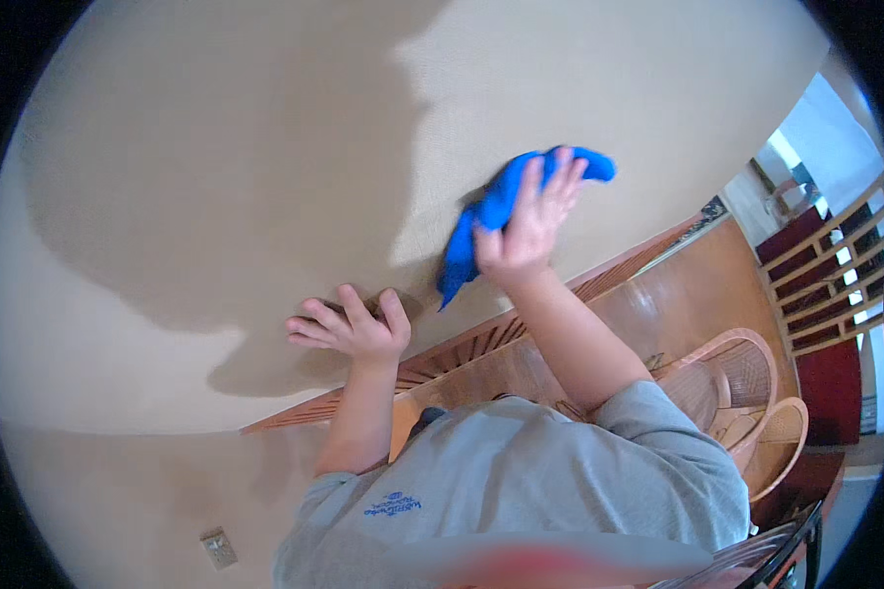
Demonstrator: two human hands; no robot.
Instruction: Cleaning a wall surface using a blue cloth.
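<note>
My right hand [527, 221] presses a blue cloth [488, 211] flat against a beige wall [265, 147], fingers spread over it; part of the cloth hangs down below the palm. Lower and to the left, my left hand [349, 327] rests on the same wall with its fingers spread and nothing in it, just above a wooden rail [462, 348]. Both forearms come up from a grey short-sleeved shirt [521, 481] at the bottom of the view.
A wooden headboard or shelf top [678, 294] runs diagonally under the hands. Wicker chairs [737, 383] stand at the right, beside a wooden railing [835, 275]. A wall socket [218, 547] sits low on the left. Shadows fall across the wall.
</note>
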